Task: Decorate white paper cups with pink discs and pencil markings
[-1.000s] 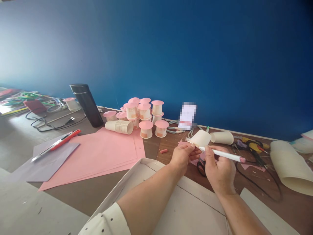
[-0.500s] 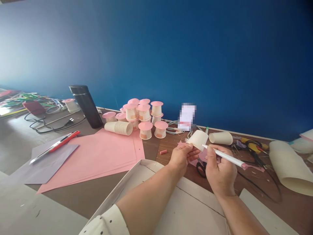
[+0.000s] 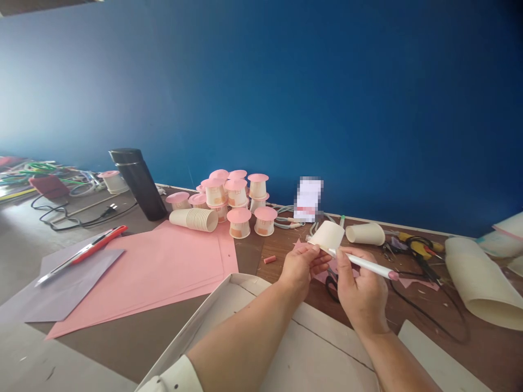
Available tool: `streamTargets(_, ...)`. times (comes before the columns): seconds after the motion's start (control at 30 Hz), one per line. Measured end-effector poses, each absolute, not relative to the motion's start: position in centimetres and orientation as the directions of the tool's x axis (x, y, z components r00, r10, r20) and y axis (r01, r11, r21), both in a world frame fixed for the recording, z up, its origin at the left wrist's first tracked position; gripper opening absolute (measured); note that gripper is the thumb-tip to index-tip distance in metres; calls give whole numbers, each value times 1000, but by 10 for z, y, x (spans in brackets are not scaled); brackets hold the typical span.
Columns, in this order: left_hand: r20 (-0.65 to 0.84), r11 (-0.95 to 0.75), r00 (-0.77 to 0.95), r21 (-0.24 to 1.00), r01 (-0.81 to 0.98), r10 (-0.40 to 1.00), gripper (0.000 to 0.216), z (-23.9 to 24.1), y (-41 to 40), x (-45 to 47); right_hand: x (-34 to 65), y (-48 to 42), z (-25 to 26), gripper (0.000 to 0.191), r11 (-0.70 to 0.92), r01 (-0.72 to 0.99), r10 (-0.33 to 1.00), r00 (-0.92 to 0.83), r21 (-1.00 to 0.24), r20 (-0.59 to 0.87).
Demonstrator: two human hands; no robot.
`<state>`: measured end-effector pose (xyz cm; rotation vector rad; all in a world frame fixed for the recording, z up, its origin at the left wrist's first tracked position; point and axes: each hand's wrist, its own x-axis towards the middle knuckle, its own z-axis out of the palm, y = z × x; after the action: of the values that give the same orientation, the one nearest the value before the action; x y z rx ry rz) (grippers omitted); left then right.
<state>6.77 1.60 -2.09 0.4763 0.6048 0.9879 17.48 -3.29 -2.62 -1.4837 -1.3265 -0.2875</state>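
My left hand is closed on a white paper cup, which is tilted with its wide rim toward my fingers. In my right hand is a white marker with a pink end, gripped like a pen. Its tip is at the cup's lower edge; whether it touches cannot be made out. Below the hands lie scraps of pink paper and the partly hidden black scissors. Just left of my left hand lies a small pink marker cap.
Several paper-cup houses with pink roofs are stacked by the wall, beside nested cups. Pink sheets, a utility knife and a black flask are leftward. A loose cup, cables and a larger cup stack are rightward.
The marker tip has moved down from the cup's side toward its rim edge. Both hands have shifted slightly left in view, as has the whole scene.
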Motion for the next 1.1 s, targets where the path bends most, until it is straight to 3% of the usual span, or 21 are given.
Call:
streamTargets(0.83,-251,470,409,619,-629,877,14,-18,15,67,175,-32,-28,35,169,817,565,379,-552,733)
streamTargets(1.1,-275,486,404,575,-658,872,12,-17,14,66,176,-33,-25,34,171,829,505,391,-533,769)
